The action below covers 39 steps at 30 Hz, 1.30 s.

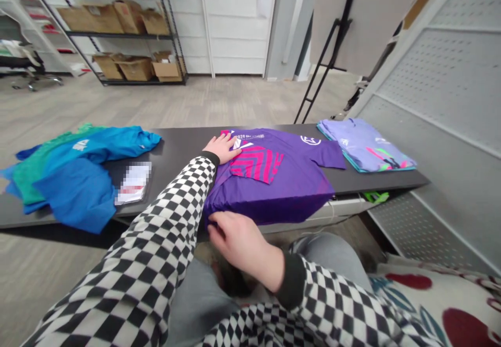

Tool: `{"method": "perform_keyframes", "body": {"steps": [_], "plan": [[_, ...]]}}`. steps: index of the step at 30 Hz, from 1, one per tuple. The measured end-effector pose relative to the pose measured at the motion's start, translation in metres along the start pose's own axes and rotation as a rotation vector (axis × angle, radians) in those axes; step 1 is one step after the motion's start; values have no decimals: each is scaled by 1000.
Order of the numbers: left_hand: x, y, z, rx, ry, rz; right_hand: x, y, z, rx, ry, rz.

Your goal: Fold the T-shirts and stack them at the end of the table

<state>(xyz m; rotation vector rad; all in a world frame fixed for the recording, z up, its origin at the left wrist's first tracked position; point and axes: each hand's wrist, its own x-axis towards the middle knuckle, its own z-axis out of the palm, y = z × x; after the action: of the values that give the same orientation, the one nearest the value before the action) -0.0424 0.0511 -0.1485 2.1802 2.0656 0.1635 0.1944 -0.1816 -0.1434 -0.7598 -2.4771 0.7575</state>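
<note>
A purple T-shirt (274, 195) with a magenta-striped sleeve folded over it lies across the dark table, its lower part hanging past the front edge. My left hand (223, 147) rests on the far left part of the shirt, fingers extended over the cloth near the white print. At the near left corner, my right hand (245, 242) is closed in a pinch on the shirt's edge; the fingertips are partly hidden. The shirt's other sleeve (329, 154) points right, lying flat.
Blue and green shirts (84, 175) lie loosely piled on the left of the table (172, 146). Beside them is a blurred white phone-sized object (134, 182). Folded lavender shirts (368, 143) are stacked at the right, near a grey perforated panel (462, 96).
</note>
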Motion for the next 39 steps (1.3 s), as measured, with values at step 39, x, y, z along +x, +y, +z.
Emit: {"method": "perform_keyframes", "body": {"steps": [39], "plan": [[0, 0, -2, 56, -6, -10, 73, 24, 4, 943, 341, 473]]}}
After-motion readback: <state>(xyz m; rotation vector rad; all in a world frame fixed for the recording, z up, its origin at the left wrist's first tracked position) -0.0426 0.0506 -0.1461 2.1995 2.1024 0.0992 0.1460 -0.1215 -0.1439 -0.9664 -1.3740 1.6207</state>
